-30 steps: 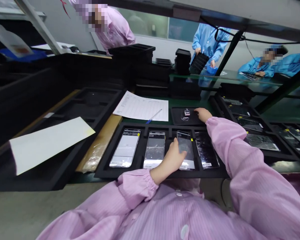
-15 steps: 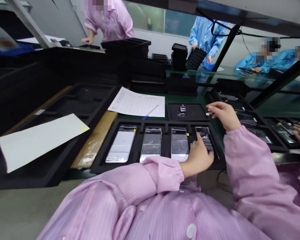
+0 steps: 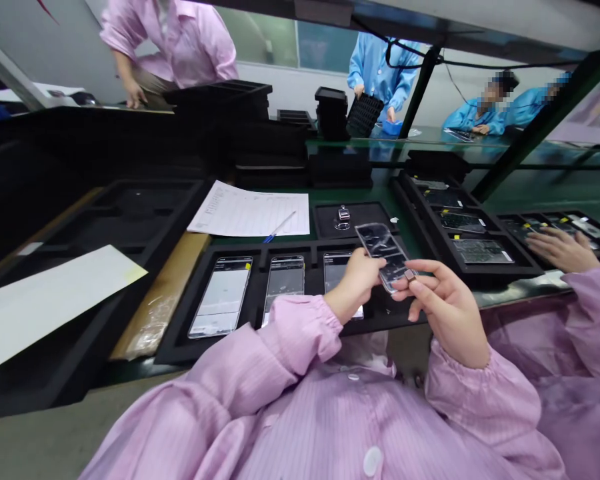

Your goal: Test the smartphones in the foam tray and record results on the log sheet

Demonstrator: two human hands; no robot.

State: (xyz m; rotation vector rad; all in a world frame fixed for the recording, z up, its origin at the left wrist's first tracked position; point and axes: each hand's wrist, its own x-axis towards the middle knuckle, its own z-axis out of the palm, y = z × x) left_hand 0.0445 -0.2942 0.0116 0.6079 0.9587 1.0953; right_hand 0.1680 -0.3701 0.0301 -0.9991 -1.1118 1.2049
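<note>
My left hand [image 3: 361, 277] is closed on the left edge of a smartphone [image 3: 380, 245]. The phone has a dark, glossy front with a wrinkled clear sheen and is tilted above the black foam tray [image 3: 173, 333]. At the phone's lower right end, my right hand [image 3: 443, 303] pinches a small squarish metallic piece [image 3: 410, 275] between thumb and fingers; its exact kind is unclear. Lit phones lie in the tray slots: a left phone [image 3: 220, 297], a middle phone [image 3: 285, 280] and a right phone [image 3: 336, 265] partly hidden by my left hand.
Behind the tray are a printed sheet [image 3: 240, 210], a pen [image 3: 280, 227], and a shallow tray [image 3: 370, 212] with a small metal device [image 3: 343, 213]. A phone tray [image 3: 500, 270] and a co-worker's hand [image 3: 563, 248] are at right. White card [image 3: 55, 300] lies left.
The dark phone has been lifted from the tray's right slot by my left hand. My right hand has come down from beside the shallow tray to the phone. The view has shifted right.
</note>
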